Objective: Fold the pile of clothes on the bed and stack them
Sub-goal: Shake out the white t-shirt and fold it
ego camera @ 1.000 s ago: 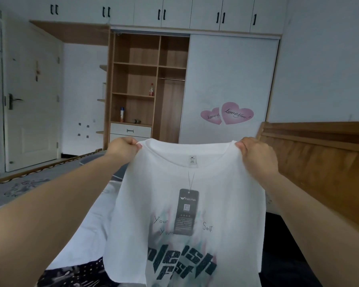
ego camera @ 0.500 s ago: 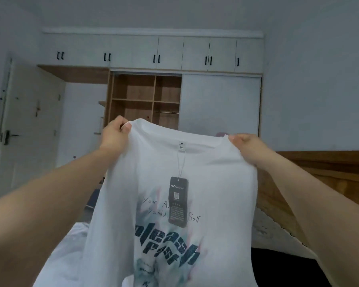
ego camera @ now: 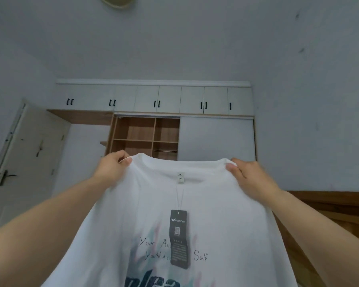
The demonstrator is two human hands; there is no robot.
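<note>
**White T-shirt held up by both shoulders**

Up in front of the wardrobe, held aloft at arm's length: white cotton T-shirt (ego camera: 226, 214) with dark blue-green lettering printed across the chest. Pinched at the left shoulder seam by the left hand (ego camera: 112, 168), thumb and fingers clamped on the fabric. Gripped at the right shoulder by the right hand (ego camera: 249, 179), fingers curled round the cloth. Hanging from the neck label on a thin cord, against the chest print: dark rectangular paper swing tag (ego camera: 179, 238). Behind, wooden open-shelf wardrobe (ego camera: 145, 137) topped by white upper cabinets (ego camera: 168, 98) with black handles; wooden headboard (ego camera: 340, 206) along the right edge.
</note>
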